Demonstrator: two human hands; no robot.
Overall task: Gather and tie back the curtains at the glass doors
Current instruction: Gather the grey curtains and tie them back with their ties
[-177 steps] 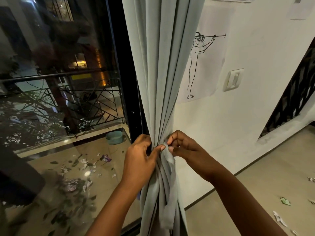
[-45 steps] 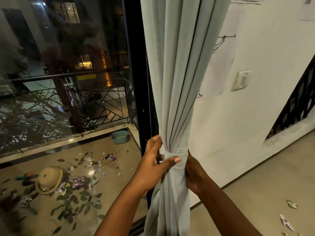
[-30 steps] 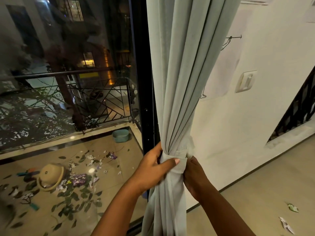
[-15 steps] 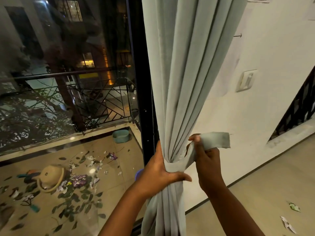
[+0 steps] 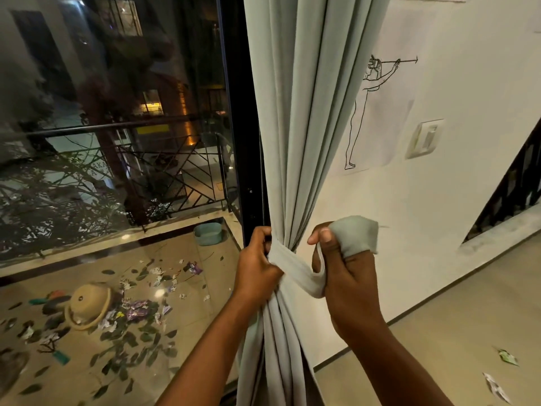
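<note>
A pale grey-green curtain (image 5: 304,112) hangs gathered into a bundle beside the black frame of the glass door (image 5: 247,142). A tie-back strip (image 5: 295,269) of the same cloth wraps round the bundle at waist height. My left hand (image 5: 256,269) grips the bundle and the strip on its left side. My right hand (image 5: 345,276) holds the strip's free end (image 5: 355,235), which sticks up out of my fist to the right of the curtain.
A white wall (image 5: 439,200) with a line drawing (image 5: 369,106) and a light switch (image 5: 426,139) stands right of the curtain. Paper scraps (image 5: 497,385) lie on the floor. Beyond the glass, the balcony holds a hat (image 5: 87,304), a bowl (image 5: 208,234), leaves and litter.
My right hand has pulled the strip's free end out from the wrap and drawn it rightward. My left hand keeps hold of the bundle. The view has shifted slightly, showing more of the drawing.
</note>
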